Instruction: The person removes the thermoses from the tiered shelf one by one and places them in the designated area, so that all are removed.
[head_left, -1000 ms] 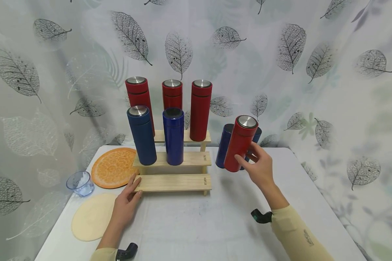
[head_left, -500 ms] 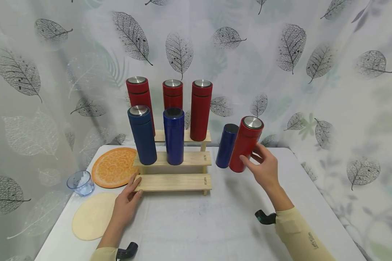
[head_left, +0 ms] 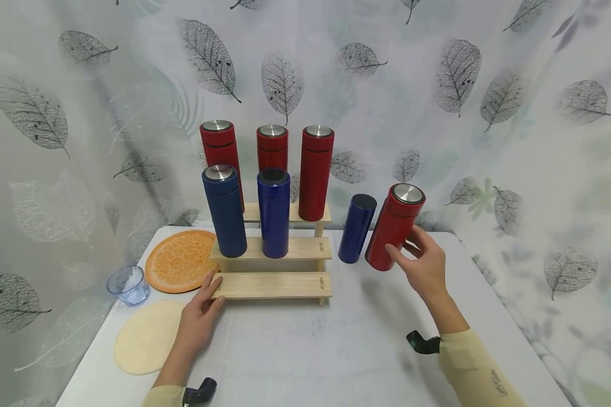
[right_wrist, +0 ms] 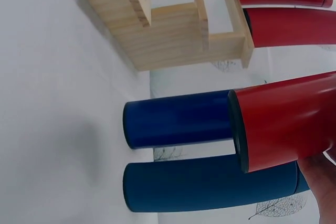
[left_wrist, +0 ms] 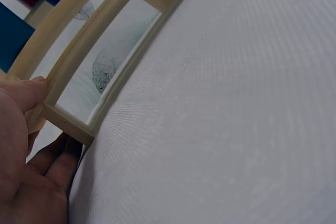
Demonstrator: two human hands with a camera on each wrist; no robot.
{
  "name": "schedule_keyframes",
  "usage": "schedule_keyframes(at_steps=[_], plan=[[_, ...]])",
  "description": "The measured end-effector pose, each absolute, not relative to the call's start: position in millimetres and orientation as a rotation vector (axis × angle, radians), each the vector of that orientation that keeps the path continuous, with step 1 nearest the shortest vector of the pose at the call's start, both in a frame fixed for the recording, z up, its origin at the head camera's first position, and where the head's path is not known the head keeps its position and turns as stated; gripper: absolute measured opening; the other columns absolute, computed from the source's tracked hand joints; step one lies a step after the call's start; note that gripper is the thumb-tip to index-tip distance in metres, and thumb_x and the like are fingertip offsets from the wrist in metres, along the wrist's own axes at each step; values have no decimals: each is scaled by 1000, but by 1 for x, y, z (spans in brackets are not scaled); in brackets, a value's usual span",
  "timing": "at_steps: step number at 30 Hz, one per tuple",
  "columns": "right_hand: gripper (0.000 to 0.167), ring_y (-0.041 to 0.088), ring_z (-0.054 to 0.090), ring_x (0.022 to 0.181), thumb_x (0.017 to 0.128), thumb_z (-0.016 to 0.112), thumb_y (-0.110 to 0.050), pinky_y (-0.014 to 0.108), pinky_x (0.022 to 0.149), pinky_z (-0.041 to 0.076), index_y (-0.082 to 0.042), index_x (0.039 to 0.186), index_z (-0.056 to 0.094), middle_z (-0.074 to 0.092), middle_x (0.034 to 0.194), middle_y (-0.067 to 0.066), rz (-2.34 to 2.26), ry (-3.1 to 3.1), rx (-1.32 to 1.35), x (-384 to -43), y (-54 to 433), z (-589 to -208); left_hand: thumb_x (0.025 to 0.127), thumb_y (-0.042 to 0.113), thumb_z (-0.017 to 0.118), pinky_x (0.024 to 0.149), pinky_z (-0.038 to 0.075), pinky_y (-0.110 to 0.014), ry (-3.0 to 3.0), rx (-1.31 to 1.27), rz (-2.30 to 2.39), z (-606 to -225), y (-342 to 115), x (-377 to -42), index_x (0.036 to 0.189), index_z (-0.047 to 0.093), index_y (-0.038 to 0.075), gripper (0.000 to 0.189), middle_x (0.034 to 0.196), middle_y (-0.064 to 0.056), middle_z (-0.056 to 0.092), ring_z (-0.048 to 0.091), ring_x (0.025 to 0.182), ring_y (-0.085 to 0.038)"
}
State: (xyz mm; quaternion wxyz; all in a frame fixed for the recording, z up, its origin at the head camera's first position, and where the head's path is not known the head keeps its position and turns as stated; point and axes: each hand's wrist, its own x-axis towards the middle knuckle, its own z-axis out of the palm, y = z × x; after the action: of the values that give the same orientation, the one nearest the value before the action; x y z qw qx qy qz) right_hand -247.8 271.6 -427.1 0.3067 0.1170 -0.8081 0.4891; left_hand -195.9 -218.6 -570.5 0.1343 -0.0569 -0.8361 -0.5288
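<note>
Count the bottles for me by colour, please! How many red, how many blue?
Red bottles: 4 (3 on the rack, 1 in the right grip)
Blue bottles: 4 (2 on the rack, 2 on the table)
Total: 8 bottles

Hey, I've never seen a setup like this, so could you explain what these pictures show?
There's no machine here, just a person's bare hands. The wide picture is seen from the person's head, looking down; the two close ones are seen from the left and right wrists, so things look tilted.

The left hand holds the left end of a wooden rack. The right hand grips a red flask, lifted off the white table.

On the rack stand three red flasks behind two blue flasks. A blue flask stands beside it; the right-wrist view shows another. On the left are an orange disc, a cream disc and a glass.
</note>
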Motion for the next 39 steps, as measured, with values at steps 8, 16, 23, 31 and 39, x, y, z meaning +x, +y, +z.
schedule_keyframes(at_steps=[8, 16, 23, 31, 39], plan=[[62, 1, 68, 115, 88, 89, 1, 19, 97, 57, -6, 145, 68, 73, 133, 9, 1311, -2136, 307, -253, 289, -437, 111, 19, 66, 106, 34, -2, -2430, -160, -1530, -572, -218, -196, 160, 55, 10, 51, 175, -8, 33, 31, 159, -37], [59, -4, 66, 114, 90, 86, 4, 22, 99, 57, -1, 145, 66, 72, 133, 17, 1280, -2131, 291, -244, 288, -429, 112, 18, 65, 106, 34, -2, -2430, -163, -1535, -574, -221, -195, 161, 54, 8, 51, 176, -10, 31, 29, 160, -38], [62, 1, 67, 115, 91, 88, -6, 21, 98, 57, -11, 149, 66, 73, 133, 8, 1260, -2152, 210, -252, 309, -437, 110, 14, 67, 105, 35, -2, -2409, -174, -1550, -573, -221, -197, 159, 55, 8, 51, 175, -8, 34, 31, 159, -38], [61, 2, 68, 114, 92, 87, -8, 26, 100, 58, -12, 150, 66, 72, 134, 10, 1262, -2153, 135, -255, 321, -440, 109, 14, 68, 105, 36, -2, -2391, -189, -1549, -573, -219, -196, 158, 57, 6, 50, 174, -12, 35, 34, 157, -39], [62, 6, 68, 115, 93, 87, -10, 23, 99, 58, -13, 151, 64, 71, 136, 12, 1261, -2150, 69, -257, 330, -443, 111, 17, 66, 106, 35, -3, -2415, -178, -1507, -572, -219, -198, 160, 54, 7, 51, 175, -12, 34, 34, 157, -39]])
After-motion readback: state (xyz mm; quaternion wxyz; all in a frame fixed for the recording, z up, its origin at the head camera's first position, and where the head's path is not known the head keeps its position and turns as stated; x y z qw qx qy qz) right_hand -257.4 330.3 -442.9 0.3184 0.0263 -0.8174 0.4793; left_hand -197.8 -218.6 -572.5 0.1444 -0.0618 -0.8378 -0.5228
